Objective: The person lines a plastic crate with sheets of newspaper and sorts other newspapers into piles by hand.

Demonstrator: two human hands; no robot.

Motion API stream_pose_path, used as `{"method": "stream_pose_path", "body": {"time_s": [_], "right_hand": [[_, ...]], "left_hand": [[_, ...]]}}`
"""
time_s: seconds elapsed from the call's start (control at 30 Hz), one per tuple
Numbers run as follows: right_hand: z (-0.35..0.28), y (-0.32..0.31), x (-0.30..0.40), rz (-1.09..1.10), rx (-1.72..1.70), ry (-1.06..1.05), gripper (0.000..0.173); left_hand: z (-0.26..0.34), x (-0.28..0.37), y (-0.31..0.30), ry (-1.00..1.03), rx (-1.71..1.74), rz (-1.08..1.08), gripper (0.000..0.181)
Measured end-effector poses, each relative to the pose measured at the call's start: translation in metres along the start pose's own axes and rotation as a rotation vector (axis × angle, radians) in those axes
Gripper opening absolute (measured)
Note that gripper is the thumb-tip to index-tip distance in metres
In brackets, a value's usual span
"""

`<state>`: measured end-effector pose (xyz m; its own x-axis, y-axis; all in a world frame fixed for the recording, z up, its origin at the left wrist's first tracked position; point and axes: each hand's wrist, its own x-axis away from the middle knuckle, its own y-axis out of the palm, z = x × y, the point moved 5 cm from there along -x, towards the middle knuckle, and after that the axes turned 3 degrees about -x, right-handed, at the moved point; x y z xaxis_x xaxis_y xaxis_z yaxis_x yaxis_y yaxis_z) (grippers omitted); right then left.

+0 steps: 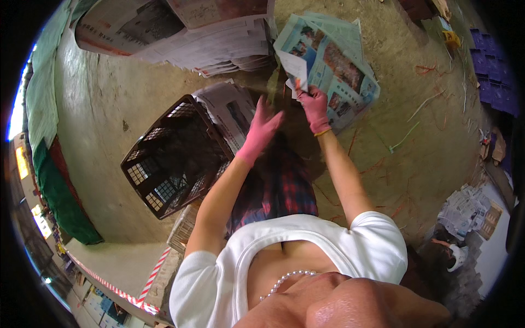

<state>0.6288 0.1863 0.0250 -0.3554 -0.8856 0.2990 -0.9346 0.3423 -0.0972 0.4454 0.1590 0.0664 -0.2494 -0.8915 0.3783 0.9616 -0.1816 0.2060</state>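
Note:
My right hand (315, 107), in a pink glove, grips the near edge of some printed newspaper sheets (344, 61) that fan out beyond it. In a matching glove, my left hand (262, 130) has its fingers spread and holds nothing; it is slightly blurred. Just left of it, folded newspapers (229, 110) lie along the far side of a dark plastic crate (186, 98) with lattice walls. What lies under those papers is hidden. A tall stack of newspapers (213, 43) stands beyond the crate, left of the sheets in my right hand.
Loose strings (418, 108) lie on the concrete floor at the right. Purple crates (494, 76) stand at the far right. Another person (455, 256) is near a heap of papers (463, 209) at the lower right. Red-and-white tape (154, 274) marks an edge at the lower left.

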Motion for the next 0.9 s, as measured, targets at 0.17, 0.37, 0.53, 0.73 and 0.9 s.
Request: {"method": "stream_pose_path", "body": {"time_s": [0.17,0.37,0.53,0.73,0.9], "right_hand": [[-0.03,0.029,0.048,-0.106,-0.293,0.058,0.011],[-0.092,0.061,0.082,-0.577,-0.292,-0.128,0.025],[-0.199,-0.043,0.02,-0.025,-0.055,-0.489,0.07],[-0.331,0.03,-0.003,-0.894,-0.177,-0.578,0.071],[-0.4,0.084,0.072,-1.068,-0.318,-0.59,0.021]], "left_hand": [[0.025,-0.039,0.034,-0.008,0.223,-0.007,0.087],[0.063,0.002,0.003,0.116,0.349,0.033,0.067],[0.169,0.06,-0.078,0.191,0.056,0.019,0.012],[0.242,0.111,-0.324,0.477,-0.711,0.249,0.024],[0.348,0.201,-0.33,0.446,0.153,0.136,0.032]]}}
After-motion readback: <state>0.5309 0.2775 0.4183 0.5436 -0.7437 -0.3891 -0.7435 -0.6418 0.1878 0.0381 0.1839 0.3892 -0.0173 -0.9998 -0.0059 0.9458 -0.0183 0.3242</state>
